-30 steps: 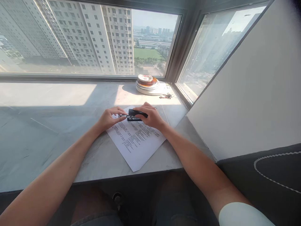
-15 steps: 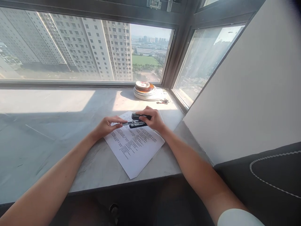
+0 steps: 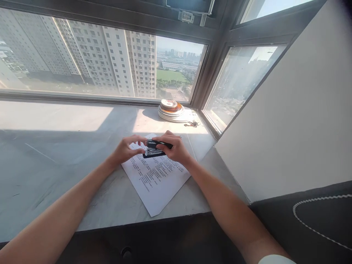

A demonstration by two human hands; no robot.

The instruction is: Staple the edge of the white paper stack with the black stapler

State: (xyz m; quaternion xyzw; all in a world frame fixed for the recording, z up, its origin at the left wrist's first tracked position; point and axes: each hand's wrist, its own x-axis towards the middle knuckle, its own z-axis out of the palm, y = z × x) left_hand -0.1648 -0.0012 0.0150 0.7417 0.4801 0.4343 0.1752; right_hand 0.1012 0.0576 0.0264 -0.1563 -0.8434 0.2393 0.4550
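Note:
A black stapler (image 3: 158,144) is held over printed paper (image 3: 161,192), its upper arm raised a little from its base and a silvery metal part showing between them. My right hand (image 3: 174,147) is closed around its rear half, thumb on the near side. At the stapler's front end is my left hand (image 3: 127,148), with fingertips at the upper arm and the thumb lower, by the metal part. A gap shows between that thumb and the fingers. The paper lies aslant on the grey stone sill, its far part covered by my hands and the stapler.
Stacked plates and dishes (image 3: 172,110) stand by the window corner, with a small dark bunch of things (image 3: 191,124) in front. A white wall (image 3: 275,121) slopes along the right. The sill's front edge (image 3: 143,222) runs below the paper; a beaded cord (image 3: 298,216) hangs at right.
The metal part that stuck out of the stapler's front in my left hand has gone back between the arms. My left fingers have spread wider from the thumb. The camera has tilted up slightly.

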